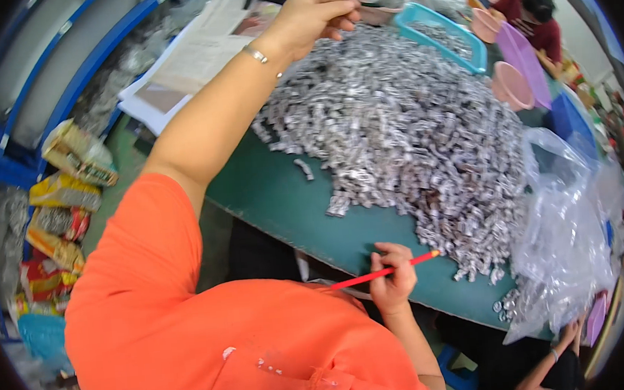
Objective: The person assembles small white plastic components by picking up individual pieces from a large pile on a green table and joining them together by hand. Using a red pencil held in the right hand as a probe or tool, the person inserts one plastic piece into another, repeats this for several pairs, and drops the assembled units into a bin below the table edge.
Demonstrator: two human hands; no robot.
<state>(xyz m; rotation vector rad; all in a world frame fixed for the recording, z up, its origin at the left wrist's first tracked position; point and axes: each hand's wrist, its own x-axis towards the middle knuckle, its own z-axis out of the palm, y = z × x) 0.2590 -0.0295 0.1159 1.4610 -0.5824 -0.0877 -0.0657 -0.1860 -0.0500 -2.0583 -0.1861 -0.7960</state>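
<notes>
My left arm reaches over the green table (pixel 268 191) to the far end of a big heap of small silvery metal pieces (pixel 402 129). There my left hand (pixel 313 20) is closed with curled fingers; whatever it may hold is too small to make out. Close to my body at the table's near edge, my right hand (pixel 394 280) grips a thin red stick (pixel 362 277) with a yellowish tip, much like a pencil. The tip points right, towards the heap's near edge. A few pieces lie loose on the table beside the heap.
Papers (pixel 191 58) lie left of the heap. A turquoise basket (pixel 439 35) of pieces, pink bowls (pixel 511 85) and clear plastic bags (pixel 560 227) line the far and right sides. Two co-workers sit nearby. Blue shelving (pixel 63 104) and filled bags (pixel 51 230) are on my left.
</notes>
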